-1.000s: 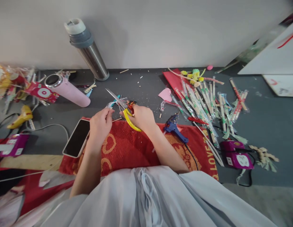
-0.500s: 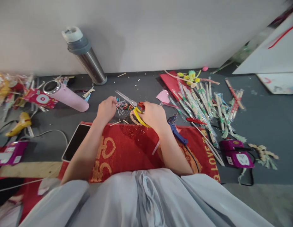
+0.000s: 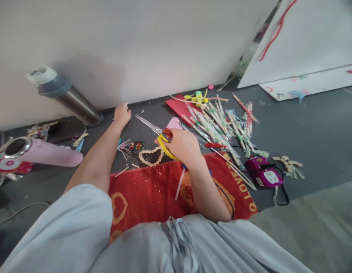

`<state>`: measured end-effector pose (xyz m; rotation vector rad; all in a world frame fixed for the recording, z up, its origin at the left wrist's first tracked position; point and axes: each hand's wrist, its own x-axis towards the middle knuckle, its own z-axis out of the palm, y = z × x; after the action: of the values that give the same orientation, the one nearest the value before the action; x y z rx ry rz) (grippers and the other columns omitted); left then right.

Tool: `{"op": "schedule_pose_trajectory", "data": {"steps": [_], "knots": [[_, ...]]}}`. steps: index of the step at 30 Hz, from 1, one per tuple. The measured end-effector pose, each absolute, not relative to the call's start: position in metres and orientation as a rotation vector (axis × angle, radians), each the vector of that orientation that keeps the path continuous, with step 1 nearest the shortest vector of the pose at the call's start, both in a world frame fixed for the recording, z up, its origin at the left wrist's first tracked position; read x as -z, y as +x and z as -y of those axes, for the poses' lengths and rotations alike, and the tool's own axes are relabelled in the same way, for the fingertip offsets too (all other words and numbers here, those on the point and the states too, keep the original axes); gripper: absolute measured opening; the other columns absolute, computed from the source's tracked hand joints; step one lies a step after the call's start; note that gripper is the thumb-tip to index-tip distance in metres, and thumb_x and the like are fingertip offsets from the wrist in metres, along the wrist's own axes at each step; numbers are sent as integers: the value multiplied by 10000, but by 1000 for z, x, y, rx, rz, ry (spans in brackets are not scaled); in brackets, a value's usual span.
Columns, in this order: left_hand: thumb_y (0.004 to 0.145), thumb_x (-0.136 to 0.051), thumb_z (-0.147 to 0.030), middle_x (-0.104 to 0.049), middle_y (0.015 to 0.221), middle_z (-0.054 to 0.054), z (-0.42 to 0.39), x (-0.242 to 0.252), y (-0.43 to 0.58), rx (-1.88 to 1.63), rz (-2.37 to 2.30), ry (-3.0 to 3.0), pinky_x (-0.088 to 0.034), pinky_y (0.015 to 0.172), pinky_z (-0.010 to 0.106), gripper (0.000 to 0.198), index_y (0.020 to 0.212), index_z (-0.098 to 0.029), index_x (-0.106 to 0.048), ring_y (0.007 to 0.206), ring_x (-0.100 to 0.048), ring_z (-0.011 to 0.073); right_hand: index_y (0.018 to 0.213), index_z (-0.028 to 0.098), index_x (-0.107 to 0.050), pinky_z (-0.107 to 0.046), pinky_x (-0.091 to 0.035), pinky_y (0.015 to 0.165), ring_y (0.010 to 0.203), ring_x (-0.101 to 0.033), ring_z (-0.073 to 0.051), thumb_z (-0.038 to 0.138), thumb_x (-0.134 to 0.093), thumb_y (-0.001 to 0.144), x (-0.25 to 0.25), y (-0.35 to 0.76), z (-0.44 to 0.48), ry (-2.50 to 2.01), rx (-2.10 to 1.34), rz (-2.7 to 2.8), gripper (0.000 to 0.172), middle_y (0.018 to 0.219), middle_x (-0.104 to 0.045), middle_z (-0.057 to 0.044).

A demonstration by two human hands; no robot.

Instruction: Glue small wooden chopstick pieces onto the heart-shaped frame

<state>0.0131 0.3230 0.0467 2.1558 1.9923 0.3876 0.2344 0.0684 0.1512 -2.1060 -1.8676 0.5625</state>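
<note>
My right hand is wrapped round the yellow handles of a pair of scissors, their blades pointing up and left. At the back of the table, near the wall, my left hand has its fingers curled together. A tiny pale bit shows at its fingertips, too small to name. Below the blades lies a beige heart-shaped outline with a bumpy edge. To its left is a bundle of thin pale strands, beside a small patterned piece. A pink paper heart lies partly behind my right hand.
A red towel covers the table's front, with a clear stick on it. Wrapped sticks lie to the right, near a purple power block. A steel thermos and a pink bottle stand left.
My left hand has moved away from the strands, up and left toward the wall. The scissors stay in my right hand. The whole view has turned to the right.
</note>
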Motion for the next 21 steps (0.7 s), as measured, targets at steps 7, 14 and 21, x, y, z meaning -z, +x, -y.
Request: {"op": "schedule_pose_trajectory", "data": {"steps": [7, 14, 21], "knots": [[867, -477, -184, -628, 1139, 177, -341, -45, 27, -288, -1997, 2167, -399, 924, 399, 126, 940, -144, -573, 1044, -559, 291, 1075, 145, -707, -347, -475, 745, 923, -715, -295, 665, -534, 893, -153, 248, -70, -2145, -555, 1785, 578, 972, -752, -146], [865, -439, -172, -605, 1053, 162, -334, -50, 30, -222, -1949, 2268, -380, 898, 389, 103, 815, -167, -529, 997, -530, 277, 1011, 137, -706, -338, -469, 726, 880, -707, -276, 678, -545, 878, -148, 251, -71, -2129, -547, 1770, 579, 947, -747, -147], [797, -545, -198, -534, 879, 83, -285, -53, 30, -320, -1754, 2386, -358, 803, 345, 252, 642, -212, -347, 852, -490, 214, 1063, 138, -707, -368, -493, 764, 914, -712, -299, 674, -566, 867, -144, 251, -74, -2109, -576, 1785, 587, 979, -749, -156]]}}
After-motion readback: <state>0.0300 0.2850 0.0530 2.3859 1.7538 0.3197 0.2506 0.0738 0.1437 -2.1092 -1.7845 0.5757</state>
